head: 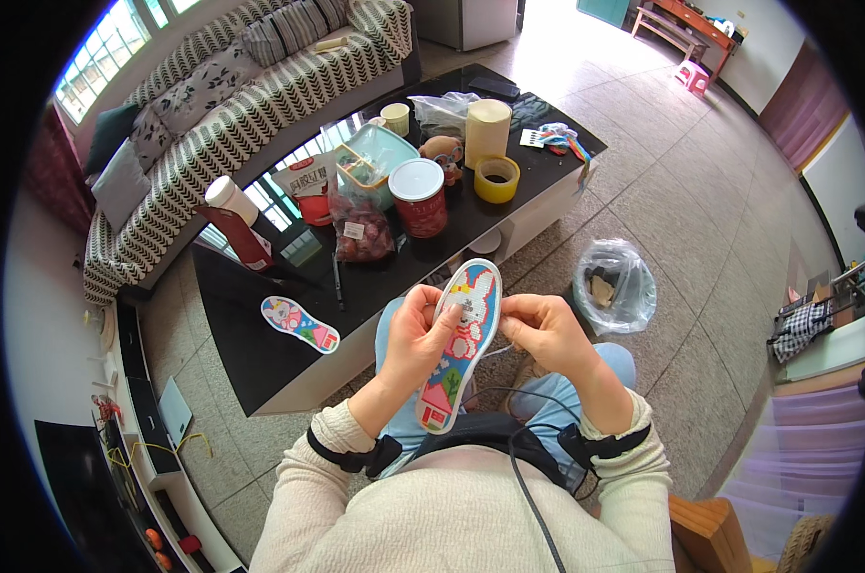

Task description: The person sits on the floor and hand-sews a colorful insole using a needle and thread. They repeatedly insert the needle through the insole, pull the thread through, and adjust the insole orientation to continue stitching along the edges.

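An embroidered insole [461, 347] with a white rabbit, a red-roofed house and a green tree is held tilted above my lap. My left hand [422, 333] grips it by the left edge, thumb lying across the patterned face. At the opposite edge my right hand [547, 329] has thumb and forefinger pinched together, other fingers curled. A pale thread [500, 352] runs from beside the insole to this hand; any needle is too small to make out. On the table's near left corner lies a matching insole [301, 324], pattern up.
The black coffee table [239, 372] bears a pen [338, 283], a bag of red fruit [364, 233], a lidded red tub [418, 197], yellow tape [496, 179] and coloured threads [563, 137]. A lined waste bin [615, 286] stands right of my knees. A black cable [529, 494] crosses my lap.
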`<action>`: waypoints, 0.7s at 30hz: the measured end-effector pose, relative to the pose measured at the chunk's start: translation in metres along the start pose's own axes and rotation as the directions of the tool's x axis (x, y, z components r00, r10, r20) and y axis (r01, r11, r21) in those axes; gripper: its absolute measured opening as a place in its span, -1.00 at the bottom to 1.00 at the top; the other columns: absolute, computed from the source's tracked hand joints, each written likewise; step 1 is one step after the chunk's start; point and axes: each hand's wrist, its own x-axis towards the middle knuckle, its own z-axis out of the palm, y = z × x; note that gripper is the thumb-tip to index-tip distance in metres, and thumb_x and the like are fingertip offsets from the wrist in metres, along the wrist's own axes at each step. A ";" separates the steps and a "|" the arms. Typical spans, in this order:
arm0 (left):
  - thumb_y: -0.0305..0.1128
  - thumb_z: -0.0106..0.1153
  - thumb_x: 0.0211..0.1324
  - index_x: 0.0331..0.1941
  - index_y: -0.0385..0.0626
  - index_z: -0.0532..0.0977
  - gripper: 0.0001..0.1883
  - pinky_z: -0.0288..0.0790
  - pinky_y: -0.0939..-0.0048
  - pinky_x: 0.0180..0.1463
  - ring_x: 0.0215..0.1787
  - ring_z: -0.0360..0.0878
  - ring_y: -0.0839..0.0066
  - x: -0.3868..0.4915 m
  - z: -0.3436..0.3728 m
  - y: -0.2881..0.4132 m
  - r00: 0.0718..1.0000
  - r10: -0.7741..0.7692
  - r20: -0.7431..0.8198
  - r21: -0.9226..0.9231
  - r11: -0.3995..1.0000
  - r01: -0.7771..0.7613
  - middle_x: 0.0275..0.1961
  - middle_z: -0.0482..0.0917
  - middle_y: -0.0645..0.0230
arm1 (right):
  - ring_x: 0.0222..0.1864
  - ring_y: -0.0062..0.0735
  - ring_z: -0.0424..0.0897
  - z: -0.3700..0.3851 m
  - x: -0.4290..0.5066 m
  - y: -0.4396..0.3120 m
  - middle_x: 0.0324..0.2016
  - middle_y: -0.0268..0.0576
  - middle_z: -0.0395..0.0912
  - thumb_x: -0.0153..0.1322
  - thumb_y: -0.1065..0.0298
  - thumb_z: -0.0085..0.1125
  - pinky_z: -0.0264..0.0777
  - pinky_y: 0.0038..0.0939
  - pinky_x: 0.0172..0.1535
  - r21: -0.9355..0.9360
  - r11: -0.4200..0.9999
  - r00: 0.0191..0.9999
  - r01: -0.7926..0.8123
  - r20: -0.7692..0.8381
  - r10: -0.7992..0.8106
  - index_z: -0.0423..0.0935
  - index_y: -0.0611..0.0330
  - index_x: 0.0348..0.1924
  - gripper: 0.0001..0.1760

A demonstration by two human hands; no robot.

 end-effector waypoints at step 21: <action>-0.40 0.21 0.33 -0.15 -0.20 0.39 -0.80 0.49 0.70 -0.25 -0.33 0.62 0.73 -0.003 0.006 0.011 0.971 -0.176 0.165 -0.017 0.983 0.181 -0.28 0.66 0.36 | -0.27 -0.81 0.48 -0.014 0.002 0.029 -0.29 -0.45 0.61 0.48 0.52 0.17 0.37 -0.70 -0.21 0.304 0.951 0.990 -0.055 0.139 0.013 0.63 0.31 -0.05 -0.80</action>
